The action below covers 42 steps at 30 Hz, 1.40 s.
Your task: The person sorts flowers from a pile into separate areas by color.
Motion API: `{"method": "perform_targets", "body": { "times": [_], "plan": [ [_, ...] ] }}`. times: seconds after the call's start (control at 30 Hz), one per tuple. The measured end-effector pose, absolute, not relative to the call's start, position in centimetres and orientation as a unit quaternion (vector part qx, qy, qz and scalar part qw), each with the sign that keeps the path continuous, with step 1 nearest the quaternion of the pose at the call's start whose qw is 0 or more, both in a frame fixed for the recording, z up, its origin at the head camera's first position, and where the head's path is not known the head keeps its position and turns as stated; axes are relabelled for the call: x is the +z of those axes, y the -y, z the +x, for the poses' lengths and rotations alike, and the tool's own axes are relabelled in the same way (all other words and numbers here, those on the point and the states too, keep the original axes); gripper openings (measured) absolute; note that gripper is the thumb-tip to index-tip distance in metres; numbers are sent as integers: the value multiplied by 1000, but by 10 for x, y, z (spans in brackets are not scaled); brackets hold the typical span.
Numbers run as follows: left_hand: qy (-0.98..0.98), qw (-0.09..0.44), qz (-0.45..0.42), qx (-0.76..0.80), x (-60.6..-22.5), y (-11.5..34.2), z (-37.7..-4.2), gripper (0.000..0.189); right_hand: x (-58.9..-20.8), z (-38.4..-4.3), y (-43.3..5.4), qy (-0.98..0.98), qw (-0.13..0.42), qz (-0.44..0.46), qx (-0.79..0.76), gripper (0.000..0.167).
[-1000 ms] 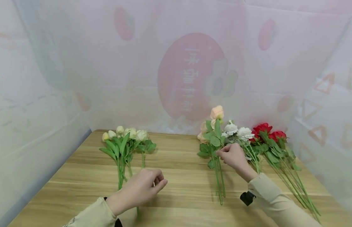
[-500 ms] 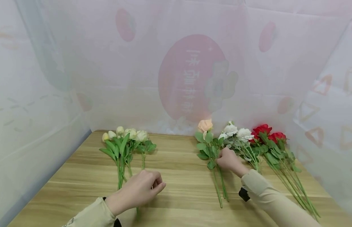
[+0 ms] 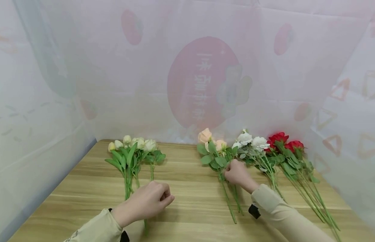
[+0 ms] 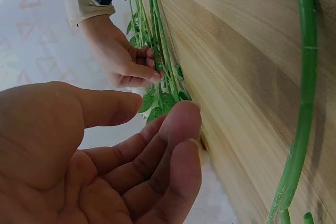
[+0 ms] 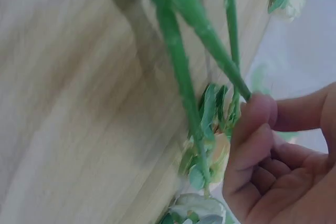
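My right hand pinches the green stem of a peach rose between thumb and forefinger. Other peach roses and their leaves lie close around it, with stems pointing toward me. Over the table near the pale flowers hovers my left hand. Its fingers are loosely curled and hold nothing, as the left wrist view also shows. A thick green stem lies on the table beside the left hand, apart from it.
Cream tulips and pale blooms lie at the left of the wooden table. White flowers and red roses lie on the right. A printed cloth walls in the back and sides.
My right hand has moved left and slightly down to a rose stem. The peach rose head has swung left and lowered toward the table. My left hand has hardly moved.
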<state>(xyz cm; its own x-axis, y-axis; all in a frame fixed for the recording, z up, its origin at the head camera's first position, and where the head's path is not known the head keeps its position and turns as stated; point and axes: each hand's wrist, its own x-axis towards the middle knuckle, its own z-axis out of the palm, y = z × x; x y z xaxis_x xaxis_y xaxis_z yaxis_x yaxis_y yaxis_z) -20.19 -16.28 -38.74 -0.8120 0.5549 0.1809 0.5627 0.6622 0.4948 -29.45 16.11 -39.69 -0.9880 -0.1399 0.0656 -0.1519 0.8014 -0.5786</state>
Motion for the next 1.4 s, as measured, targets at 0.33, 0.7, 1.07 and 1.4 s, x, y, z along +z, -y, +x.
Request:
{"method": "perform_targets", "body": {
  "times": [0.33, 0.7, 1.07, 1.4],
  "plan": [
    [915, -4, -303, -267, -387, 163, -202, 25, -396, -295, -153, 930, 24, 26, 365, 50],
    [918, -16, -296, -264, -389, 168, -201, 23, -405, -301, -153, 939, -32, 33, 341, 36],
    [935, -5, -239, -263, -391, 186, -216, 29, -384, -280, -153, 963, 26, 42, 266, 51],
    [960, -34, -103, -258, -396, 197, -247, 51, -359, -236, -140, 924, 8, 121, 363, 50]
  ]
}}
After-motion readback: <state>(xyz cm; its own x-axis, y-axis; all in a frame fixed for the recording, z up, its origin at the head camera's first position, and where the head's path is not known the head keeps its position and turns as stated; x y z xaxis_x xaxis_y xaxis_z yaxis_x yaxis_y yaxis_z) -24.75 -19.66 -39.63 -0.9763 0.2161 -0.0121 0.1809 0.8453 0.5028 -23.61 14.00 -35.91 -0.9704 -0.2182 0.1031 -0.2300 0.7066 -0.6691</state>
